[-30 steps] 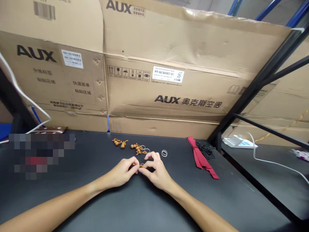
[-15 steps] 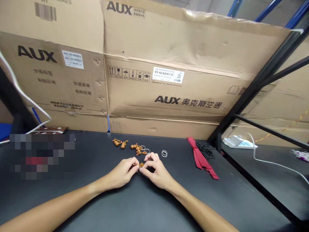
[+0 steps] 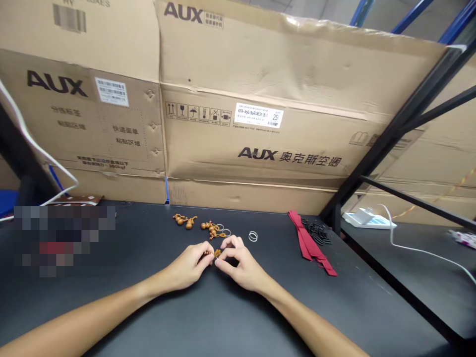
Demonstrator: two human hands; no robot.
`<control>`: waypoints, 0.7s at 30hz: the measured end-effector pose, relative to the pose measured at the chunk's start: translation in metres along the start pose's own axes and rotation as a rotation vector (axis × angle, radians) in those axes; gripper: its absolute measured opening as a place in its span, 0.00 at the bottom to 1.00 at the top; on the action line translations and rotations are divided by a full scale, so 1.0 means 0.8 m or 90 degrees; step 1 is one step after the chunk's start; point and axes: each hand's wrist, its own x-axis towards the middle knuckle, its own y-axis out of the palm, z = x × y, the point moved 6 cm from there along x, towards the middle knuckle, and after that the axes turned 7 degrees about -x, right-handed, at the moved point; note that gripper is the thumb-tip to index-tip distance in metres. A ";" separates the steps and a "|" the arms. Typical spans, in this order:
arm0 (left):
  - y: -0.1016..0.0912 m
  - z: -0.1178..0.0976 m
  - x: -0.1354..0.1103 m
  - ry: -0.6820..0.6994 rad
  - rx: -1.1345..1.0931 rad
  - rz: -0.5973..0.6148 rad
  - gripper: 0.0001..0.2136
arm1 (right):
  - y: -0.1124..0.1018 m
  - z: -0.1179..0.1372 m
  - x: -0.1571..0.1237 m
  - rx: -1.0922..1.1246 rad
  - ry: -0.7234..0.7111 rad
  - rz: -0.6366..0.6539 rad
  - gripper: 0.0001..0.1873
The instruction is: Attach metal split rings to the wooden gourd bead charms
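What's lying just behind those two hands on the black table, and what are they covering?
Behind the left hand and right hand lie gourd-shaped brown charms and a metal ring. The fingers hide most of the small brown piece they pinch.

Head cam, worn by the person, faces fwd & down, close above the left hand (image 3: 186, 267) & right hand (image 3: 241, 265) at low centre. Black worktable (image 3: 208, 317) fills lower half; AUX cardboard boxes (image 3: 260, 158) fill upper frame, steel rack (image 3: 420, 99) at right.
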 end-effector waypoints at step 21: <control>-0.003 -0.004 0.004 0.060 0.127 0.001 0.09 | 0.001 -0.015 0.002 -0.040 -0.029 0.014 0.07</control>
